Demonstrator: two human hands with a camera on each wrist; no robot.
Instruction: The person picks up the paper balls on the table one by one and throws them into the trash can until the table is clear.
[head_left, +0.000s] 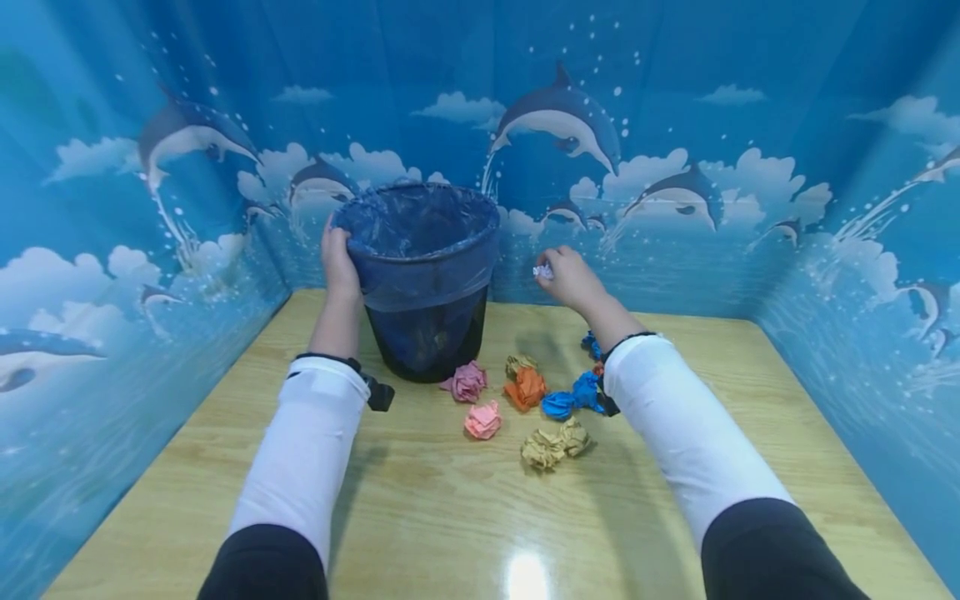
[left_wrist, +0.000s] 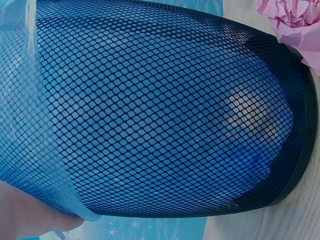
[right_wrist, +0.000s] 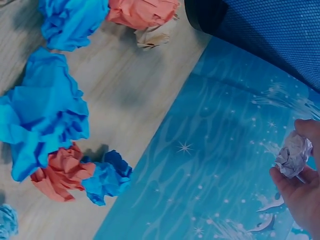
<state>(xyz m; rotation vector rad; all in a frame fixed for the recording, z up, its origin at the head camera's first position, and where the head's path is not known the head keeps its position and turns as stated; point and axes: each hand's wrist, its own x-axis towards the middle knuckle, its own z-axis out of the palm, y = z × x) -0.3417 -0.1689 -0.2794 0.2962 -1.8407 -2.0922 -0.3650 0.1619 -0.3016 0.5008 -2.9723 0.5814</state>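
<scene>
A black mesh wastebasket (head_left: 427, 333), lined with a translucent blue plastic bag (head_left: 427, 279), stands toward the back left of the table. My left hand (head_left: 340, 260) grips its left side just under the rim, over the folded liner. Through the mesh in the left wrist view, a pale crumpled lump (left_wrist: 252, 115) shows near the bottom. To the right of the basket, my right hand (head_left: 572, 279) is raised above the table and pinches a small white crumpled paper ball (right_wrist: 294, 154) between thumb and fingers. A gap separates that hand from the basket's rim.
On the wooden table (head_left: 420, 517) lie several crumpled paper balls: a mauve one (head_left: 467, 382) by the basket's base, a pink one (head_left: 483, 421), an orange one (head_left: 525, 389), tan ones (head_left: 555, 446) and blue ones (head_left: 587, 392). A dolphin-print curtain (head_left: 675, 100) surrounds the table.
</scene>
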